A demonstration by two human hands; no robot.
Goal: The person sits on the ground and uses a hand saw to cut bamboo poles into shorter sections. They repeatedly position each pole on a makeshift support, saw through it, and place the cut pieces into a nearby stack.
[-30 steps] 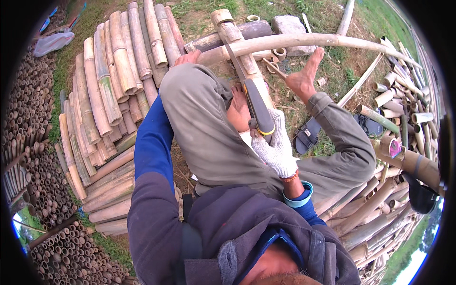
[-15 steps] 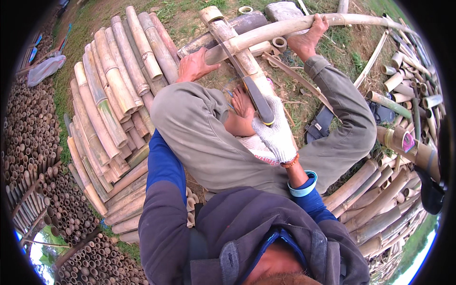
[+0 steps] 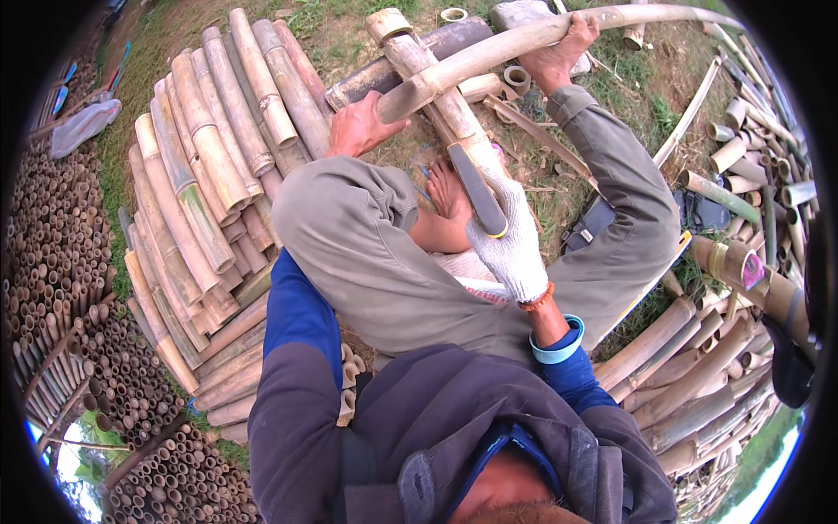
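A long, curved bamboo pole (image 3: 506, 54) lies across a bamboo support (image 3: 454, 118). My bare left hand (image 3: 362, 124) is closed around the pole's near left end, thumb on one side and fingers on the other. In a white knitted glove, my right hand (image 3: 511, 244) grips the dark, yellow-edged handle of a handsaw (image 3: 478, 190). The saw points away from me toward the pole, close to my left hand; its blade is hard to make out. My bare right foot (image 3: 563, 57) presses on the pole farther right.
Cut bamboo lengths (image 3: 201, 157) are stacked at the left, beside many short upright tubes (image 3: 52, 236). More bamboo pieces (image 3: 690, 393) pile up at the right. A dark bamboo log (image 3: 375, 83) and a grey stone (image 3: 524, 16) lie ahead. Dark sandals (image 3: 589, 223) lie by my right leg.
The saw blade showed beyond the pole before; now it can hardly be seen there. The pole's far end and my right foot have shifted slightly left and away.
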